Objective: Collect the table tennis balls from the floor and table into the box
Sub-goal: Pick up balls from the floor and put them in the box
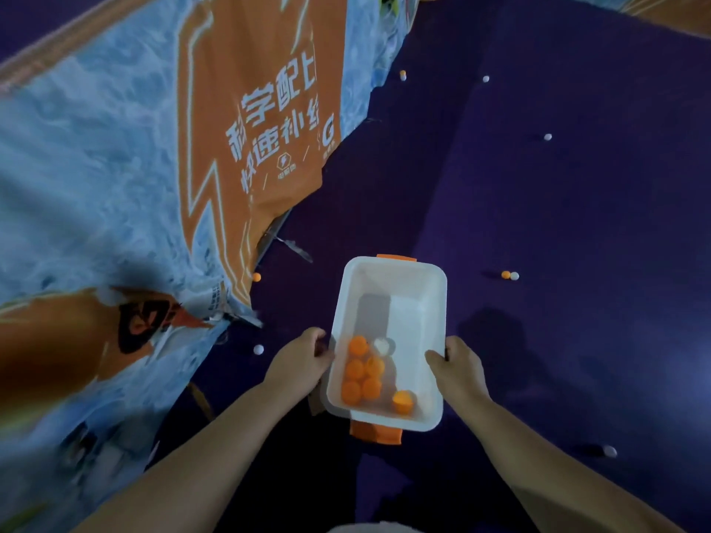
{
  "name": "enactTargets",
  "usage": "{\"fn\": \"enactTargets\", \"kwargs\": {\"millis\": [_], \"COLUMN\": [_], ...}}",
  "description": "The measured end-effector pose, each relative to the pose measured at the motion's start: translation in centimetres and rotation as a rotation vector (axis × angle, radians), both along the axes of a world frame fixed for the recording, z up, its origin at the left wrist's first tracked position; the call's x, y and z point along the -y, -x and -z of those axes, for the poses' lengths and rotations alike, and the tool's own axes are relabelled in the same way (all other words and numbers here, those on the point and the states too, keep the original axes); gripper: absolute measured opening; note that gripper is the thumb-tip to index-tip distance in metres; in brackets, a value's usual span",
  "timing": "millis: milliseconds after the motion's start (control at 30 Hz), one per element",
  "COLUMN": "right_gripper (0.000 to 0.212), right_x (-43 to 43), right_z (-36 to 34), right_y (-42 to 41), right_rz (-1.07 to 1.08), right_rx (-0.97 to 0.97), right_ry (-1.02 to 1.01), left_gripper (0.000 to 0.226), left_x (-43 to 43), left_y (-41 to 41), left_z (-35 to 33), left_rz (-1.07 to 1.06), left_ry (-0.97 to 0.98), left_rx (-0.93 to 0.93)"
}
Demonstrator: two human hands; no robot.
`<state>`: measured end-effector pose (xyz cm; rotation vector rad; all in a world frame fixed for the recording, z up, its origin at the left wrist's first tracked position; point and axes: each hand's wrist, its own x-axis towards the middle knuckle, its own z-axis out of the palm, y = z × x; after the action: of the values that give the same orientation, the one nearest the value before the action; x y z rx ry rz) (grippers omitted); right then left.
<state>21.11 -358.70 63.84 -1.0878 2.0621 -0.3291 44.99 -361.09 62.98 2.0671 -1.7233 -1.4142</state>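
Box held over the floor, balls inside and scattered around.

Box [388, 340] central, gripped at its left rim by the left hand [300, 359] and at its right rim by the right hand [459, 365]; balls [363, 373] clustered in its near end. Banner [154, 167] standing to the left. Loose balls on the floor [577, 205]: a touching pair [510, 275] right of the box, others beyond, one [258, 349] left by the banner's foot.

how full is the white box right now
Mostly empty. The white plastic box has about six orange balls and one white ball clustered at its near end; the rest of the floor shows bare.
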Motion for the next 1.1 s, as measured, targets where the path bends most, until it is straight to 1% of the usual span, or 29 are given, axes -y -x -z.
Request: {"fn": "enactTargets", "kwargs": {"millis": [67, 167, 333, 433, 533, 600, 667, 733, 800, 867, 933, 1033, 1100], "right_gripper": [0.013, 0.014, 0.012, 0.013, 0.015, 0.016, 0.016, 0.017, 0.017, 0.017, 0.018, 0.020, 0.021], "right_x": [3.9, 8.5, 14.5, 17.9, 21.4, 23.6, 25.4, 27.1, 28.5, 30.3, 31.9, 33.9, 35.2], "right_z": [0.9, 2.0, 3.9, 5.5, 8.1, 10.7, 14.4, 18.8, 23.9, 29.5, 35.1, 42.5, 47.6], "right_y": [-0.5, -0.7, 0.7, 1.8, 2.7, 3.3, 3.6, 3.8, 3.6, 3.2, 2.7, 1.9, 1.2], "right_rz": [0.012, 0.024, 0.021, -0.011, -0.086, -0.139, -0.164, -0.176, -0.180, -0.160, -0.159, -0.146, -0.145], "right_rx": [0.026, 0.061, 0.090, 0.105, 0.120, 0.117, 0.116, 0.121, 0.128, 0.141, 0.136, 0.146, 0.157], "right_ry": [-0.016, -0.034, -0.064, -0.073, -0.090, -0.109, -0.113, -0.123, -0.142, -0.148, -0.154, -0.150, -0.124], "left_gripper": [0.039, 0.026, 0.017, 0.019, 0.014, 0.019, 0.016, 0.004, 0.004, 0.017, 0.023, 0.035, 0.042], "left_x": [4.2, 9.3, 15.2, 17.9, 20.1, 21.2, 22.2, 23.2, 24.2, 25.6, 27.1, 29.5, 31.0], "left_y": [0.6, 1.3, 2.4, 3.3, 4.2, 4.9, 5.5, 6.1, 6.2, 6.1, 5.8, 5.2, 4.5], "left_z": [0.5, 1.6, 4.0, 5.5, 7.8, 10.3, 13.8, 18.4, 23.6, 29.2, 34.6, 41.8, 47.0], "left_rz": [0.058, 0.110, 0.101, 0.054, -0.037, -0.087, -0.127, -0.196, -0.273, -0.315, -0.328, -0.301, -0.288], "left_ry": [-0.063, -0.082, -0.069, -0.069, -0.066, -0.065, -0.051, -0.044, -0.069, -0.081, -0.091, -0.097, -0.052], "left_rx": [0.049, 0.136, 0.128, 0.141, 0.168, 0.197, 0.211, 0.212, 0.221, 0.229, 0.221, 0.238, 0.262]}}
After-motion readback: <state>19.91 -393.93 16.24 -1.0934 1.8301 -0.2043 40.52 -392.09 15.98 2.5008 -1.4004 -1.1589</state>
